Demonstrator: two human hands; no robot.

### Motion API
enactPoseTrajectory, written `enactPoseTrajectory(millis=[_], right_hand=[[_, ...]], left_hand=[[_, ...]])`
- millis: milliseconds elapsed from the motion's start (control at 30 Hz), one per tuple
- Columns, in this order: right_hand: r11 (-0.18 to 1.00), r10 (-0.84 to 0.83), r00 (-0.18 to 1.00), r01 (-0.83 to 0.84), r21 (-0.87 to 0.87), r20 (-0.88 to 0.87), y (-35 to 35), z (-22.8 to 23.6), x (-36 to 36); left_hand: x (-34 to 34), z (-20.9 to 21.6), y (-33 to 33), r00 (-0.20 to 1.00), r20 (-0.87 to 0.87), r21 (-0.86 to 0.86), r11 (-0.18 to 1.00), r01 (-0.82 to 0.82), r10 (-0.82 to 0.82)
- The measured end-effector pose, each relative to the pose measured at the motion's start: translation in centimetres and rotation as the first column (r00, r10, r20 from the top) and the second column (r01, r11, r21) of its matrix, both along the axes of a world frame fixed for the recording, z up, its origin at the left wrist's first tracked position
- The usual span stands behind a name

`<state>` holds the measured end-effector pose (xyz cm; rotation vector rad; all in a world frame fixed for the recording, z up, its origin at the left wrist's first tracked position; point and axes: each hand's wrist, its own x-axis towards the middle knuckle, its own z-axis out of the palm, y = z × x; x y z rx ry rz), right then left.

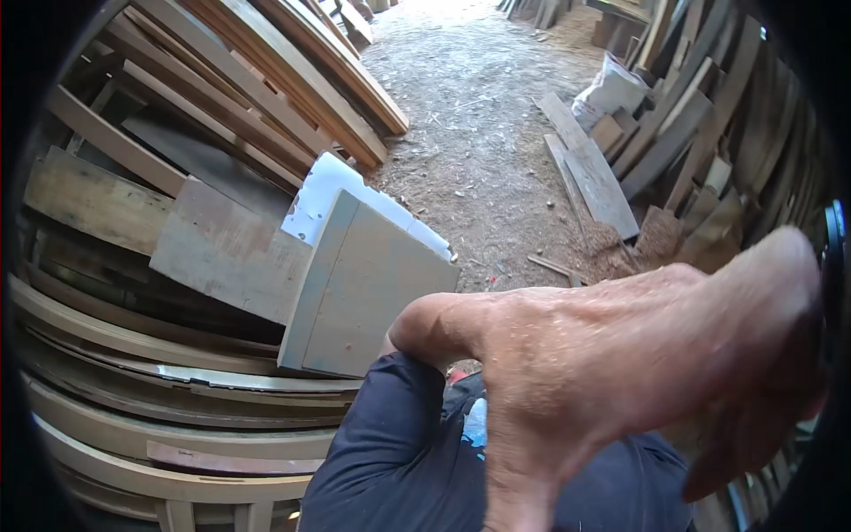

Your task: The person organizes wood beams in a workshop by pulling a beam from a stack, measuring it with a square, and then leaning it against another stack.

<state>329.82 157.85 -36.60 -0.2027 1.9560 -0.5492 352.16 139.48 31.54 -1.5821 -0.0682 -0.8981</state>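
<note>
My left hand [585, 363] is very close and fills the lower right, its back turned up. The thumb reaches down to the lower edge, well apart from the other fingers. Those fingers bend at the right rim, partly in shadow, and no held thing shows in them. Beside the bent knuckles is a thin dark object with a blue edge [834, 239], whose kind I cannot make out. Behind the hand are my dark blue clothes [381, 452]. My right hand does not show.
Stacked boards and frames [177, 421] fill the left side. A grey panel [377, 284] leans there, with a white sheet [330, 191] behind it. Planks [705, 133] and a whitish sack [612, 93] line the right. Shavings lie on the dirt floor [470, 133] between.
</note>
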Motion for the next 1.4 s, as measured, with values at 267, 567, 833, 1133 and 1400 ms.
enactPoseTrajectory(millis=[267, 567, 833, 1133, 1400], right_hand=[[0.943, 0.236, 0.96, -0.263, -0.201, -0.15, -26.7, 6.4, -8.0], [0.962, 0.163, 0.978, -0.186, -0.199, -0.128, -43.9, 5.5, -12.2], [0.997, -0.042, 0.989, 0.032, -0.071, -0.142, -51.3, 2.8, -17.7], [0.91, 0.287, 0.952, -0.305, 0.28, 0.106, -55.4, 2.1, -13.3], [0.973, 0.062, 0.997, -0.049, 0.226, -0.053, -79.6, 1.1, -24.2]], left_hand=[[-5.5, -3.7, -13.2, 0.423, 0.868, -0.3, 0.953, 0.03, 0.26], [-8.3, -4.8, -31.3, 0.227, 0.969, -0.152, 0.956, 0.253, 0.095], [-9.1, -9.2, -58.7, 0.086, 0.99, -0.099, 0.99, -0.1, 0.108], [-11.8, -29.6, -75.7, -0.568, 0.73, 0.221, 0.918, -0.331, -0.38], [-17.3, -39.0, -99.2, -0.6, 0.651, -0.069, 0.751, -0.657, -0.465]])
